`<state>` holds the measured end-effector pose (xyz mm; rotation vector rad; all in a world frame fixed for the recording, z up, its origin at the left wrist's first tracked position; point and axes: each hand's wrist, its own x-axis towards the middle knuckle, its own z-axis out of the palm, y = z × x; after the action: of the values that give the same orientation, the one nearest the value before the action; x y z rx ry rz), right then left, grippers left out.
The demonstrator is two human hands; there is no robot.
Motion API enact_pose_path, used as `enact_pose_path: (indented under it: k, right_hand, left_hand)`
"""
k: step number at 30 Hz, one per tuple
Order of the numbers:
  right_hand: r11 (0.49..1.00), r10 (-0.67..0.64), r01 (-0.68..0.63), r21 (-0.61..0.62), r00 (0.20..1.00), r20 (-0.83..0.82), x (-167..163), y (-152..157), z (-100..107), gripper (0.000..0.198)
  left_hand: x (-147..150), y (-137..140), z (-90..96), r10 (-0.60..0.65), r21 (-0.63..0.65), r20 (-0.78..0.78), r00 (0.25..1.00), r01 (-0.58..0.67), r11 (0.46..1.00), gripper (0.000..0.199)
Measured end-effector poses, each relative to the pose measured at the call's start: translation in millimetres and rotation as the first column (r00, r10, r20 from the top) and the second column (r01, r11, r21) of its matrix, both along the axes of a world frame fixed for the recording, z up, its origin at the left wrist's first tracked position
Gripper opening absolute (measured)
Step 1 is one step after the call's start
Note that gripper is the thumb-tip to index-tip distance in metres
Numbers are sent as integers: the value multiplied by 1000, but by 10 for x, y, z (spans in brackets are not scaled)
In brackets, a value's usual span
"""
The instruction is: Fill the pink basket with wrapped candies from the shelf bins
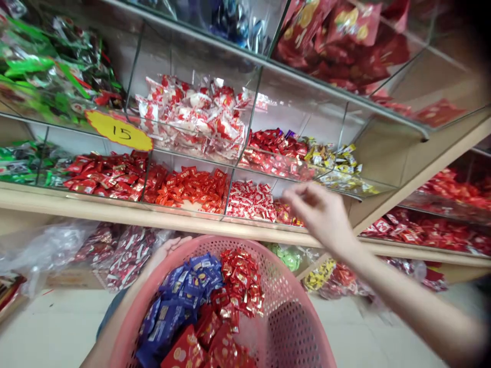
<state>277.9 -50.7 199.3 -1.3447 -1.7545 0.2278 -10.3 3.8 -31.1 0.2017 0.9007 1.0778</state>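
Observation:
A pink perforated plastic basket (317,327) tilts in front of me. Inside lie blue-wrapped candies (192,286) on the left, small red-wrapped candies (243,278) at the far side and larger red packets (187,350) near me. My left hand (171,249) supports the basket at its far left rim; its fingers show in part. In front of the lower shelf, my right hand (322,209) hovers right of the basket with fingers curled and tips close together. Whatever is in them, if anything, I cannot make out. Nearest to it are red-and-yellow candies (286,213) and red-and-white candies (251,200).
Clear dividers split the shelves into bins of orange-red candies (195,189), red-and-white packets (195,115) and yellow candies (333,156). A yellow price tag (119,131) reads 15. The wooden shelf edge (115,210) runs across. Bagged goods (130,255) lie beneath.

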Motion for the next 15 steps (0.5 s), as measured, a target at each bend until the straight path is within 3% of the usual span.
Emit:
enact_pose_path:
  k: [1,3,5,7,9,15]
  right_hand:
    - [988,-44,37,150,998,44,19,121,300,19]
    - [940,-114,77,331,989,92,49,396,762,18]
    - [941,-121,63,332,980,157,60,701,1007,19]
    - [987,-71,30,159,964,258,42,994,1066,18]
    - [998,-9,31,-61,940,342,-4,1222,1017,17]
    - [885,139,85,-457,890,435,-110,1474,878,26]
  left_hand:
    - [-2,13,1,-6,8,-1,1000,6,1000,37]
    - [-6,15,-1,-8,10,-5,1000,8,1000,38]
    - [0,3,10,-16,7,2,1000,16,1000,39]
    - [17,-6,35,2,-20,-8,1000,-3,1000,42]
    - [33,-9,56,43,-54,-35,998,-45,998,45]
    - [-21,30,-11,-24,14,-21,999,24,1000,52]
